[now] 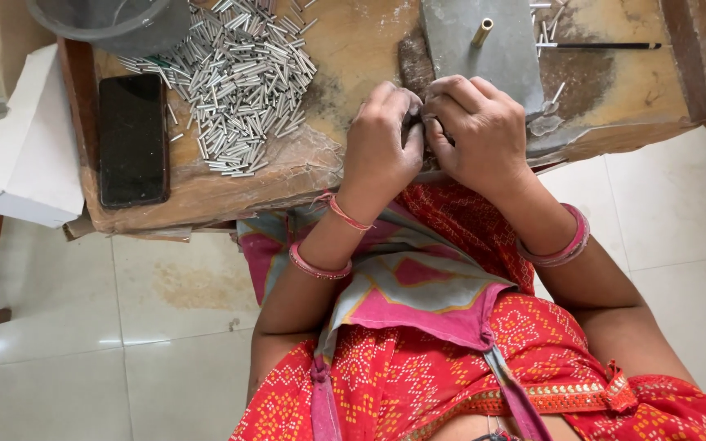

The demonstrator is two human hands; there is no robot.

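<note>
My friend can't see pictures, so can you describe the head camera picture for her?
A person's left hand and right hand are pressed together at the edge of a worn wooden workbench, pinching something too small to make out. A heap of small metal tubes lies to the left, beside a black phone; a grey metal plate holds a brass peg.

Silver tubes [239, 77], black phone [132, 139], red dotted dress [451, 376].

Hands [431, 135] together beside metal tubes [243, 82]

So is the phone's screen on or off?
Off. The phone lies flat on the wooden table, its screen all black, left of the pile of metal tubes.
</note>
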